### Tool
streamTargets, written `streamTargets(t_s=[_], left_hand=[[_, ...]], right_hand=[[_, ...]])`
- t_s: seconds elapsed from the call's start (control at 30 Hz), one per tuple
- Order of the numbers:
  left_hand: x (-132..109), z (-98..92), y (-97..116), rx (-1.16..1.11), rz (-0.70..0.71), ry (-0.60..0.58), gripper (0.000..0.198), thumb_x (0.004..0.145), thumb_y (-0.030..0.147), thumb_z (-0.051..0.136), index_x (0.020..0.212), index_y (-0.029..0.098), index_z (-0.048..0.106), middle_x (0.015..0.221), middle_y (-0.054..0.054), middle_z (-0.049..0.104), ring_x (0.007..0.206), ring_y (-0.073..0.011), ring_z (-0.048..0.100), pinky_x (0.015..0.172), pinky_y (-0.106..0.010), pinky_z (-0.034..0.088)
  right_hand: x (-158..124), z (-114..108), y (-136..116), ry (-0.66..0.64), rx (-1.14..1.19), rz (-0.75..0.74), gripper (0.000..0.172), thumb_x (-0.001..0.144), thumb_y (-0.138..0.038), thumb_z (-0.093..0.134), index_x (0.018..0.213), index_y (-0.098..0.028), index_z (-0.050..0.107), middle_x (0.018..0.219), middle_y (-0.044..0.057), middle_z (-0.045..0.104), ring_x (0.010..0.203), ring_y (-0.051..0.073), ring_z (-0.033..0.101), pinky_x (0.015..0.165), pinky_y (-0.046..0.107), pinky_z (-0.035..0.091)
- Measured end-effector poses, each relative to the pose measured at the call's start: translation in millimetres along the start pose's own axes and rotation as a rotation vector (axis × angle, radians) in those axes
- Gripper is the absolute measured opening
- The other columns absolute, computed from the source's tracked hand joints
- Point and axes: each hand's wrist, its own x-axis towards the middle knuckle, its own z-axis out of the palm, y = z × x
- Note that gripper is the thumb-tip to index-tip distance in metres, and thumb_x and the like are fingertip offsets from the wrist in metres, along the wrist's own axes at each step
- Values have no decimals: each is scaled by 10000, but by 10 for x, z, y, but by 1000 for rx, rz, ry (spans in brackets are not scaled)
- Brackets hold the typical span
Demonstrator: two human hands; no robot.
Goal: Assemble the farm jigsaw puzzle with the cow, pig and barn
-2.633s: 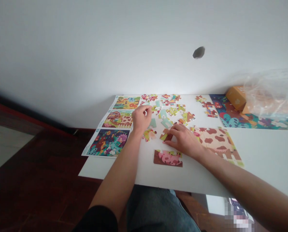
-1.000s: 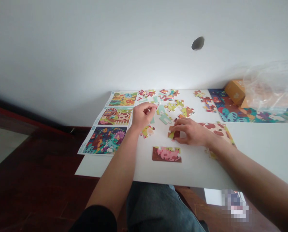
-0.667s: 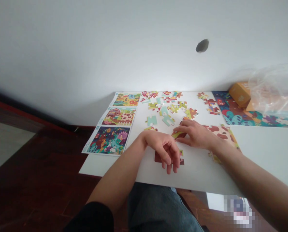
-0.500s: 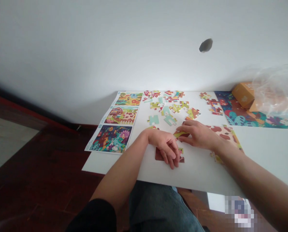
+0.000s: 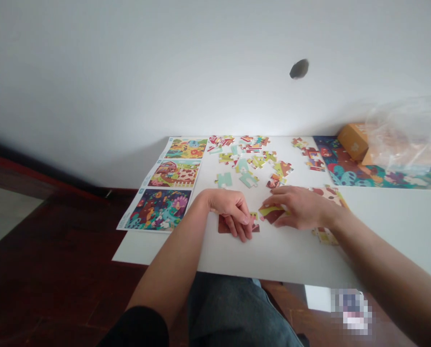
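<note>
My left hand (image 5: 233,212) is bent at the wrist, fingers curled together and resting on a joined brown-and-green section of jigsaw puzzle (image 5: 224,223) that they partly cover. To its right, my right hand (image 5: 297,206) pinches a brown-and-green puzzle piece (image 5: 273,215) at the table surface. A gap separates this piece from the section under my left hand. Just beyond my right fingers lies a puzzle piece with a face printed on it (image 5: 273,181). A larger joined section with brown spots (image 5: 327,192) is partly hidden behind my right hand and forearm.
Several loose puzzle pieces (image 5: 249,179) are scattered toward the wall. A printed sheet with three pictures (image 5: 123,224) lies at left. At right are a dark forest-scene puzzle (image 5: 356,178), an orange box (image 5: 353,140) and a clear plastic bag (image 5: 399,140). The white table's (image 5: 266,262) front edge is near my lap.
The view has shifted slightly. My left hand and the section under it have slid left and away from me. My right hand has drawn its piece a little toward me, widening the gap.
</note>
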Motion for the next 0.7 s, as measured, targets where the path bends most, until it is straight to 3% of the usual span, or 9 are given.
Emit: streamTargets(t_s=[0.17,0.47,0.7], left_hand=[[-5,-2,10,16,-4,-14,338,821,416,737,1007,137,784,1125,-153,738,1017,-277,725,825,-309,617],[4,-14,-13,-13,-2,-22,288,842,357,716,1010,132,782,1061,-138,758,1001,-247,731,828,-269,609],[1,6,20,21,18,-17,284,841,358,707,984,127,787,1099,-155,743,1003,-276,729,798,-302,625]], right_hand=[[13,2,-88,-82,9,45,201,798,-368,727,918,-209,695,870,52,669,787,194,619,682,298,429],[60,122,-49,-90,41,86,247,739,-417,732,792,-204,619,755,20,654,670,161,564,634,275,395],[107,120,-172,-119,8,143,275,749,-461,731,756,-209,622,723,22,663,634,163,564,582,284,360]])
